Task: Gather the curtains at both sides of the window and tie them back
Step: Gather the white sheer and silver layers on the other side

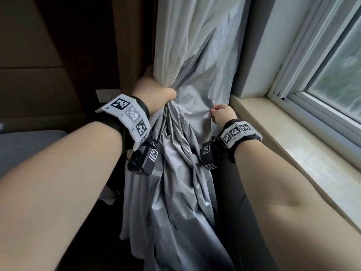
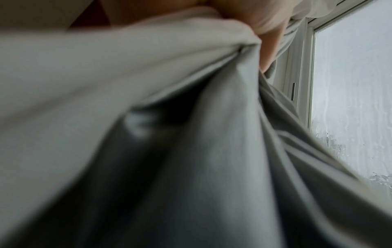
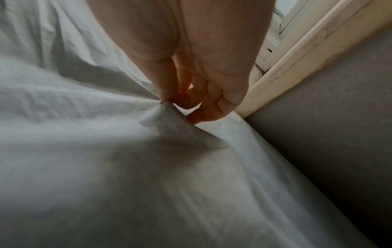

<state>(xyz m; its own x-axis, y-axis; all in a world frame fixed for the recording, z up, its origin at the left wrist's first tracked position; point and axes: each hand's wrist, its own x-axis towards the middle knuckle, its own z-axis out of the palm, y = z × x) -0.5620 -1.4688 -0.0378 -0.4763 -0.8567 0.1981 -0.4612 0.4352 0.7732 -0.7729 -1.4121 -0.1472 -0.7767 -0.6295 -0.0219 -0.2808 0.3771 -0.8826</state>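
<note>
My left hand point(image 1: 154, 92) has a full grip around the bunched curtain point(image 1: 195, 75); my right hand point(image 1: 222, 114) pinches a fold beside the windowsill point(image 1: 273, 126).

Left grip point(image 1: 154, 89) clenched, right grip point(image 1: 221, 114) pinching

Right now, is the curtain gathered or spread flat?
Partly gathered: left hand grips the curtain in a bunch, right hand pinches a loose fold.
</note>
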